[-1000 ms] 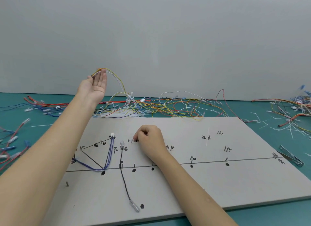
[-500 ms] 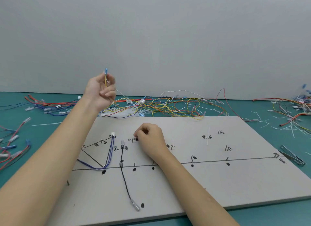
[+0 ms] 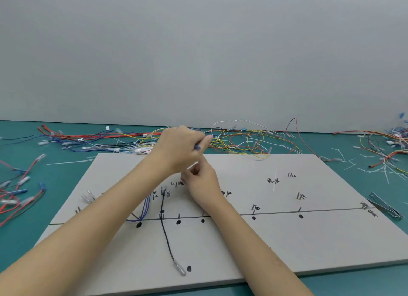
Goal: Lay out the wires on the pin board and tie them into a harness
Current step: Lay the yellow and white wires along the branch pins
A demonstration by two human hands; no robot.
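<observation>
Over the pin board (image 3: pixel 287 240), blurred left hand (image 3: pixel 178 150) pinches a blue-tipped wire (image 3: pixel 197 147); right hand's (image 3: pixel 202 185) grip unclear.

I am at a wire-harness assembly bench — a teal tabletop (image 3: pixel 66 170) against a bare grey wall (image 3: pixel 198 53), my pin board (image 3: pixel 309 240) marked with handwritten labels, loose coloured wires (image 3: pixel 242 139) heaped behind it, cut cable-tie scraps (image 3: pixel 384 174) scattered about — a workshop.

I see a teal tabletop (image 3: pixel 66 181) with a big flat grey pin board (image 3: pixel 287 240) on it, heaps of coloured loose wires (image 3: pixel 242 141) behind, and metal tweezers (image 3: pixel 385 206) right.
</observation>
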